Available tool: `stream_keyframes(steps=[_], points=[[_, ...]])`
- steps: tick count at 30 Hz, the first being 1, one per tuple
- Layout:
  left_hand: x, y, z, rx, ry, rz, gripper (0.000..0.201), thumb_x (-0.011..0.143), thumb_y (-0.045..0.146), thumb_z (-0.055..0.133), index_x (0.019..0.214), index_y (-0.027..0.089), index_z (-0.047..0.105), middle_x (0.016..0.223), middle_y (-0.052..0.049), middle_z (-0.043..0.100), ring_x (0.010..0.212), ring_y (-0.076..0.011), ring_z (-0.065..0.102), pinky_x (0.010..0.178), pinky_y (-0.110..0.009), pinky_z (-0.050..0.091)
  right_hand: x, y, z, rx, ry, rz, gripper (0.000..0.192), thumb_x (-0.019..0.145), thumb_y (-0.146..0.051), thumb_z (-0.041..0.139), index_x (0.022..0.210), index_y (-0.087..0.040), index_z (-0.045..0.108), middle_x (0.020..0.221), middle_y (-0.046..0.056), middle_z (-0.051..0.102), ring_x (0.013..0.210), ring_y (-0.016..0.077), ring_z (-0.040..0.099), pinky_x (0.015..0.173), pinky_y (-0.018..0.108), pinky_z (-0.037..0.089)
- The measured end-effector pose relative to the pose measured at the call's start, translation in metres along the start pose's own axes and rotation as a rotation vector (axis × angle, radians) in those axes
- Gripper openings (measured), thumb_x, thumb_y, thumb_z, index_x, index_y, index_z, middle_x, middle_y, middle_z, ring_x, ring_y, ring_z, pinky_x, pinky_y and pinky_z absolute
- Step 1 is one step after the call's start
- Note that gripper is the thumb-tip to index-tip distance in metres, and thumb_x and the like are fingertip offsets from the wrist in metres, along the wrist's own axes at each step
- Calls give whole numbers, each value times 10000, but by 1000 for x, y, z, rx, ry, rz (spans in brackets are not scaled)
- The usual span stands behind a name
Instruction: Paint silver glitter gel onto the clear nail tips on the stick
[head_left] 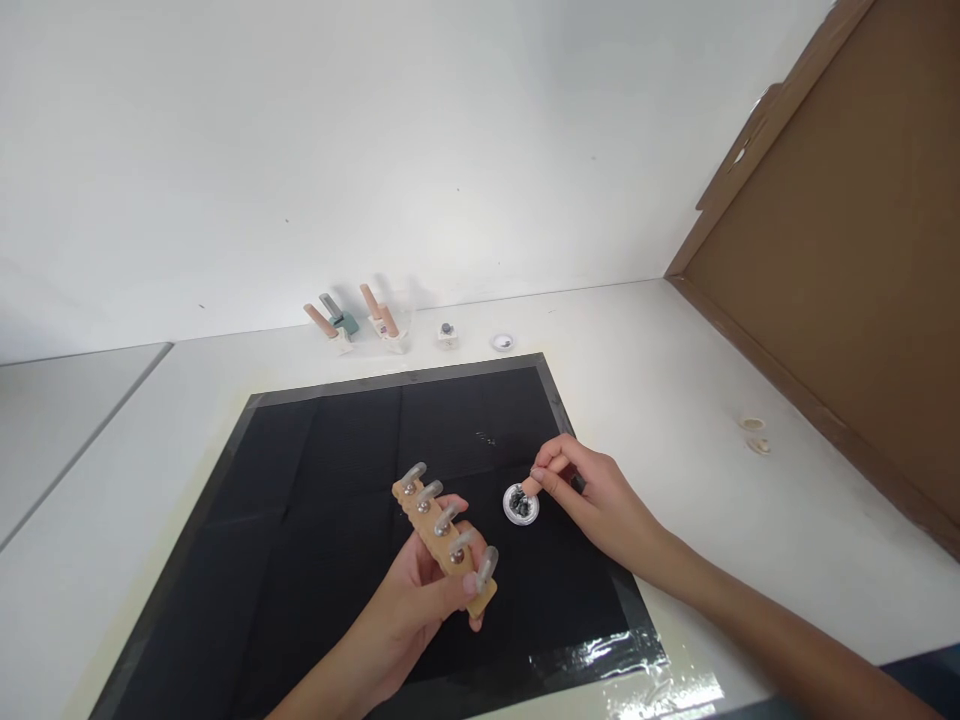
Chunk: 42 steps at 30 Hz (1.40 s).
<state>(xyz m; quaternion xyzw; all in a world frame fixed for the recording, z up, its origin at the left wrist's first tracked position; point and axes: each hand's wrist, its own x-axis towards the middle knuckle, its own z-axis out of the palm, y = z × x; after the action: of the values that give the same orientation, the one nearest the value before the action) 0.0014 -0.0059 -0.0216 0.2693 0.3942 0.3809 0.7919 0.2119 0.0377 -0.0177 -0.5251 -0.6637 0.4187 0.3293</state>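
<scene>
— Left hand [420, 600]?
— Fingers wrapped round wooden strip [448, 548], clear tips up, over black mat [315, 480] near table's front edge.
— Right hand [600, 500]?
— Pinching small stick [534, 484], dipped into little dish [520, 505] alongside.

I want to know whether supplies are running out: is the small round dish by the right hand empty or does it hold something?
Not empty. The small round dish holds a cluster of tiny dark pieces, and the right hand touches a tan stick to them.

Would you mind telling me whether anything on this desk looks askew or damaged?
Only the black mat: its taped front-right corner is wrinkled and glossy, not lying flat. The wooden strip in the left hand and the small dish under the right hand look fine.
</scene>
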Motion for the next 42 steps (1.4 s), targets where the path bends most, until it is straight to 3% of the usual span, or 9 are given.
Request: stream_keyframes(steps=[13, 21, 28, 42], points=[[0, -1, 0, -10, -2, 15, 494, 703, 144, 746, 1097, 243, 465, 758, 39, 584, 562, -85, 512, 519, -238, 446, 6, 8, 1, 83, 18, 81, 132, 906, -323, 499, 840, -209, 515, 712, 3, 687, 649, 158, 572, 573, 267, 435], [-1, 0, 2, -18, -7, 27, 486, 706, 141, 744, 1089, 252, 466, 751, 49, 595, 558, -83, 516, 521, -237, 444, 12, 14, -4, 281, -30, 176, 210, 869, -400, 546, 849, -191, 538, 698, -13, 596, 590, 124, 534, 565, 258, 443], [0, -1, -1, -19, -31, 26, 498, 708, 150, 747, 1097, 247, 452, 759, 43, 592, 560, -83, 524, 524, -236, 448, 8, 5, -5, 169, 63, 99, 142, 895, -347, 528, 852, -213, 518, 706, -2, 702, 675, 158, 567, 617, 271, 422], [1, -1, 0, -13, -32, 6, 521, 712, 151, 748, 1105, 238, 417, 753, 55, 592, 560, -70, 518, 519, -225, 465, 7, 7, 4, 26, 80, 77, 110, 893, -324, 528, 850, -223, 538, 676, -14, 683, 605, 154, 566, 520, 242, 402]])
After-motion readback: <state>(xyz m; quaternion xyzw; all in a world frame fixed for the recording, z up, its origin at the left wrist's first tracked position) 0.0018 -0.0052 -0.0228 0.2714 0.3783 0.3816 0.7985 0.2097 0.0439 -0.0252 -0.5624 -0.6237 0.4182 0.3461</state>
